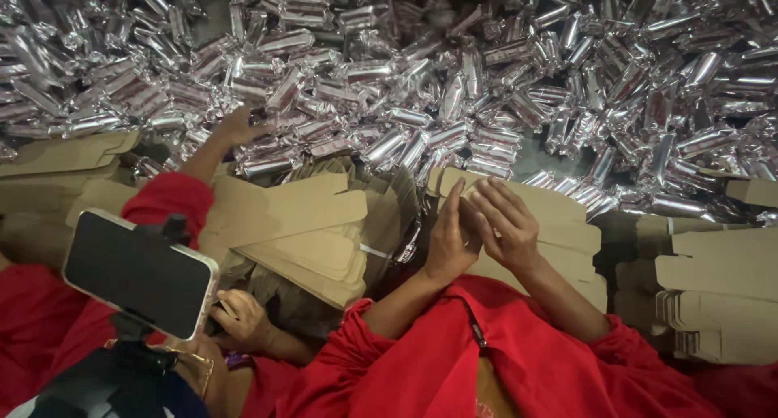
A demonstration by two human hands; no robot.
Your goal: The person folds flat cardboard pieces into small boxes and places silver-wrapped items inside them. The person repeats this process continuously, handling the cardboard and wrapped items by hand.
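While two hands (478,223) fold one carton (559,215).

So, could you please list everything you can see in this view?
foil packs: too many to count, silver, heaped across the top
flat cartons: many, brown, stacked in the middle, left and right
phone: one, dark screen, on a black mount, lower left
co-worker's hand: one, red sleeve, reaching into the foil packs
co-worker's other hand: one, low beside the phone
left hand: red sleeve, fingers on a carton
right hand: red sleeve, touching the left hand over the same carton
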